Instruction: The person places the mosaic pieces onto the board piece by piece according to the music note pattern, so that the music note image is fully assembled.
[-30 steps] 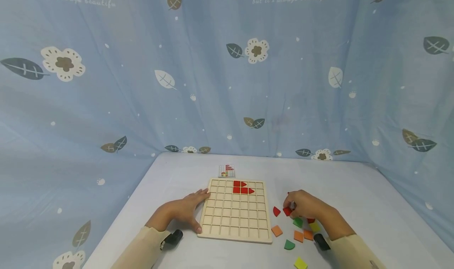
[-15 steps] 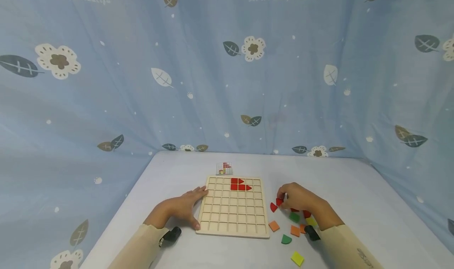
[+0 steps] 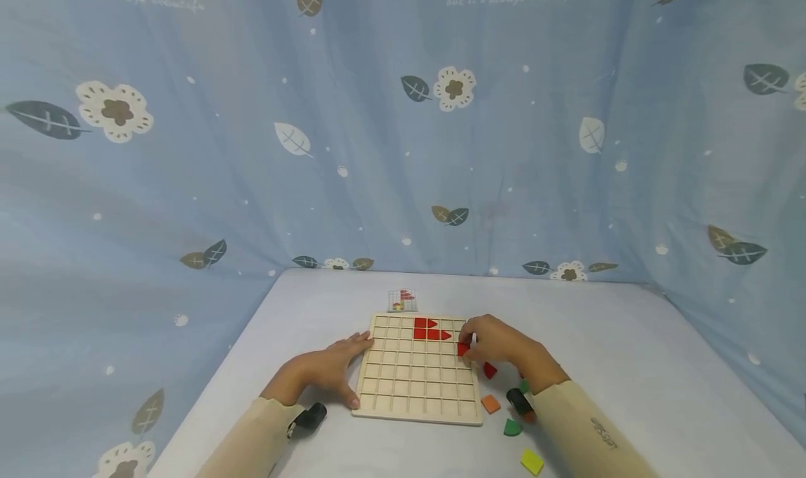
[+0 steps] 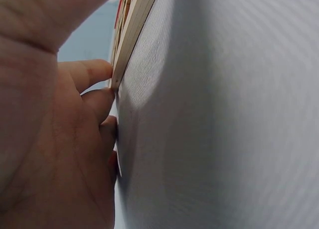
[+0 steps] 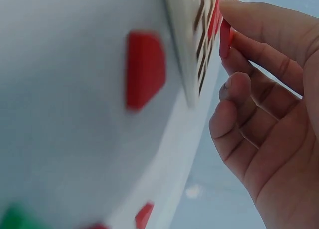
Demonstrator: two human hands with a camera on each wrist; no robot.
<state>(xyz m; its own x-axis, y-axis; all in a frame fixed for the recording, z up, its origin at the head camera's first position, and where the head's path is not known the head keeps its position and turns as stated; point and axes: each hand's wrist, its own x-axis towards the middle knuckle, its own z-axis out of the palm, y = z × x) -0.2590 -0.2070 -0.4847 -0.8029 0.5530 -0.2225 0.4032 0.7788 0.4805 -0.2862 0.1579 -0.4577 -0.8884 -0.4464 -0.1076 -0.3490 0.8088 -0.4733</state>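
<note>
In the head view a wooden grid board (image 3: 418, 380) lies on the white table. Red squares (image 3: 420, 334) and pointed red tiles (image 3: 446, 335) fill several cells in its top rows. My left hand (image 3: 329, 370) rests along the board's left edge, thumb at the near corner and fingers spread farther up; in the left wrist view its fingers touch the board's side. Over the right edge of the board, my right hand (image 3: 497, 343) pinches a small red tile (image 3: 463, 349) between thumb and fingers. The right wrist view shows that tile edge-on, held above the grid.
A small picture card (image 3: 402, 301) with a printed grid lies behind the board. Loose pieces lie to the right: a red quarter-round (image 3: 490, 371), an orange square (image 3: 490, 404), a green quarter-round (image 3: 513, 427) and a yellow square (image 3: 532, 462). My right forearm hides others.
My right hand has picked up a red tile from the loose pieces and carried it left to the board's right edge. The left hand stays at the board's left side.
</note>
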